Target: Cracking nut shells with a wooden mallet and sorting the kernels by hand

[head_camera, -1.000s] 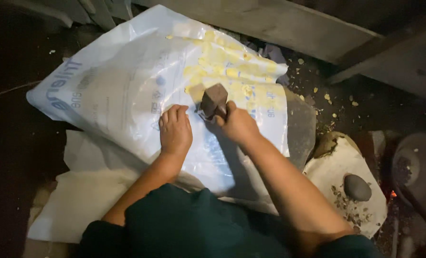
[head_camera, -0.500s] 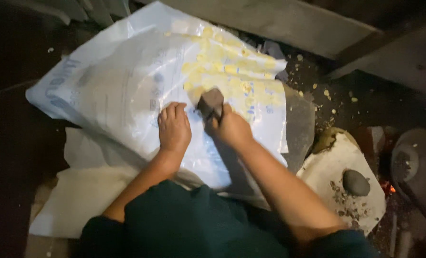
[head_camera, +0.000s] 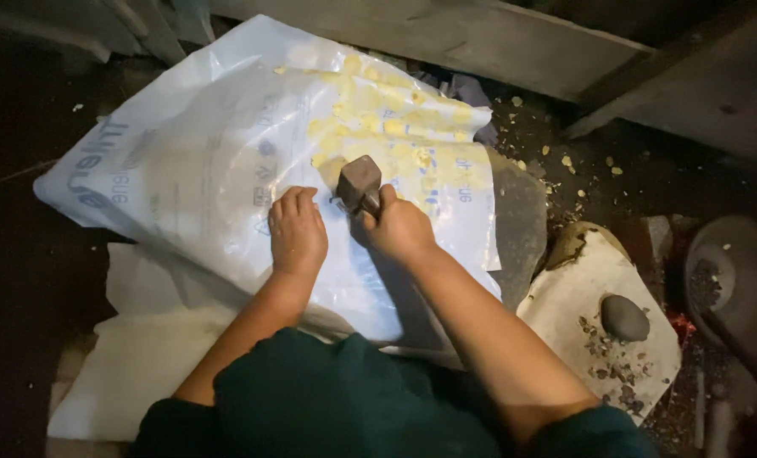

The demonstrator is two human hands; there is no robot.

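Now right hand (head_camera: 399, 227) grips the hammer (head_camera: 359, 181) lower again; left hand (head_camera: 296, 231) stays flat on the bag (head_camera: 200, 161)

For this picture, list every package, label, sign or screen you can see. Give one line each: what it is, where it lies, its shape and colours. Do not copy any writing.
Plastic sack: lies flat across the middle under both hands, large, rectangular, translucent white with blue printing, yellow crumbs showing in its upper right part.
Pale sheet: lower left, partly under the sack, plain off-white, crumpled.
No signs or screens in view.
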